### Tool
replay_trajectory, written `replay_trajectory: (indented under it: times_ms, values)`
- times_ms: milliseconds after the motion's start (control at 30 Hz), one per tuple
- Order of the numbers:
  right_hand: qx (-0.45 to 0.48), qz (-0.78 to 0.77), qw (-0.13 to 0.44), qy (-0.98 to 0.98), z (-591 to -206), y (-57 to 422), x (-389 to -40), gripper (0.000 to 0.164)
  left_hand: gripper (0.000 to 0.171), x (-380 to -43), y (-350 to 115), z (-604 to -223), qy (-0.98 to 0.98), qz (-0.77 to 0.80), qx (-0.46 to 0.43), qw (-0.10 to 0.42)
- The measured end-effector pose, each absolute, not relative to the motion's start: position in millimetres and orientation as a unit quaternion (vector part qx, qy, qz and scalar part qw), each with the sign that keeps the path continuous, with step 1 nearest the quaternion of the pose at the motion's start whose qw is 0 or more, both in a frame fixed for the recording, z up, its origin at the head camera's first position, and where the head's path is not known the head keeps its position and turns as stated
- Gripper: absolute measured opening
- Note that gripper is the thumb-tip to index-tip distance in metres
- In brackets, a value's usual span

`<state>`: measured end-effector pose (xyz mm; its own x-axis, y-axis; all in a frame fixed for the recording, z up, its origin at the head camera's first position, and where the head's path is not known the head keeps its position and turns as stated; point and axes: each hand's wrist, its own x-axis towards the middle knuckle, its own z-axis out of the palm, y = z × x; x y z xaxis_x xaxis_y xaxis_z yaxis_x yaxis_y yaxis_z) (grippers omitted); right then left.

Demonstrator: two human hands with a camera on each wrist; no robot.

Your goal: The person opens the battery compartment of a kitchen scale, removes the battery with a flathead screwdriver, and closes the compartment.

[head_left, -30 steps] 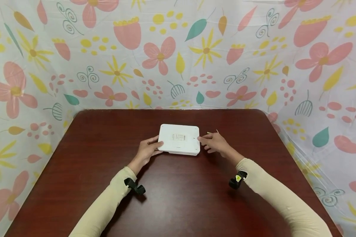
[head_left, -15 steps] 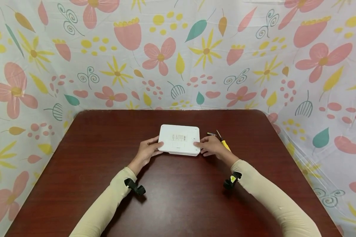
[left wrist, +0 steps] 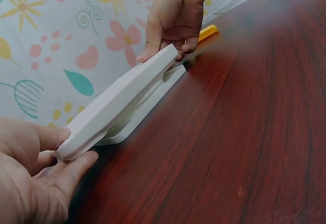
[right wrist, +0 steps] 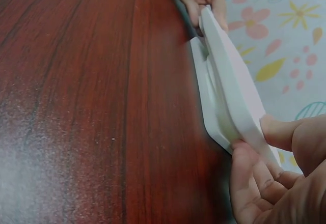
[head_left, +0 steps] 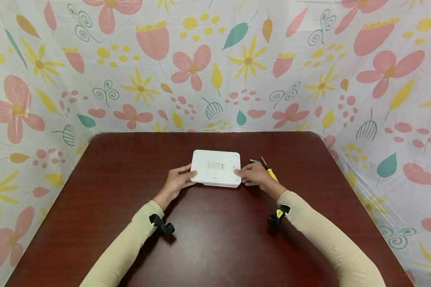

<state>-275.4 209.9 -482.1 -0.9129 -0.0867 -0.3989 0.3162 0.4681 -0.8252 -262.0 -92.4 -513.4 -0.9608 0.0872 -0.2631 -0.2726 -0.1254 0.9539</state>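
Observation:
A white, flat, two-layered device that looks like a kitchen scale (head_left: pixel 215 163) is held label side up over the table. My left hand (head_left: pixel 177 181) pinches its left edge, thumb on top and fingers beneath. At the right edge, my right hand (head_left: pixel 256 175) grips it the same way, as the right wrist view shows with the thumb (right wrist: pixel 280 132) on the upper face. In the left wrist view a thinner lower plate (left wrist: pixel 122 132) sits under the thicker body, with a gap between them. Whether that plate touches the table cannot be told.
Just beyond the right hand lies a screwdriver (head_left: pixel 271 173) with a yellow handle, partly hidden by that hand. A small, thin battery-like piece (head_left: pixel 255 161) is beside its tip. The dark wooden table (head_left: pixel 215 239) ends at a flowered curtain (head_left: pixel 215 79).
My right hand has moved left and down onto the device's right edge, its thumb now on the upper face. The screwdriver has come more into view. My left hand keeps its grip.

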Motion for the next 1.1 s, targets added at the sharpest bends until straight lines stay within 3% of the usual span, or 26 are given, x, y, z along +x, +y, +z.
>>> replay_trajectory:
  times_ms: [500,833,1100]
  values:
    - [0.052,-0.493,0.186,0.848,-482.0,209.3,-273.7,0.04,0.049,-261.7,-96.7,-510.2,0.702,0.703,-0.059,0.093]
    - [0.011,-0.488,0.152,0.86,-463.9,212.0,-269.3,0.039,0.047,-263.1,-101.8,-500.2,0.729,0.682,-0.002,0.062]
    - [-0.051,-0.434,0.118,0.892,-452.2,219.2,-263.9,0.029,0.055,-267.1,-107.6,-487.1,0.737,0.669,0.057,0.08]
